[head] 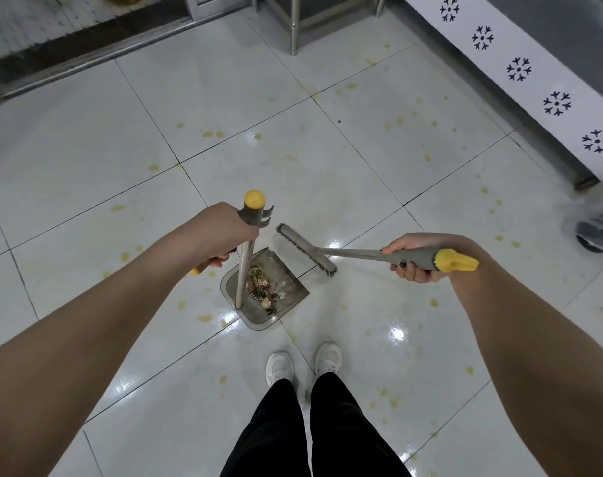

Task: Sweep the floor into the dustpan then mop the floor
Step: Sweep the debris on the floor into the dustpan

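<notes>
Our left fingers [221, 260] clamp the likely light, stiff dustpan [290, 288] by its pole, right fingers [408, 270] the broom [307, 249] at three o'clock.

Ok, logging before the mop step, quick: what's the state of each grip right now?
Left grip: closed, holding the dustpan handle.
Right grip: closed, holding the broom handle.

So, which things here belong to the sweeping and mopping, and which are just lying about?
Part of the job: dustpan, gripped by its upright handle in the left hand; broom, held in the right hand; swept debris in the pan; yellow stains on the floor.
Lying about: plastic bag at the right edge; metal table leg; patterned white panel.
</notes>
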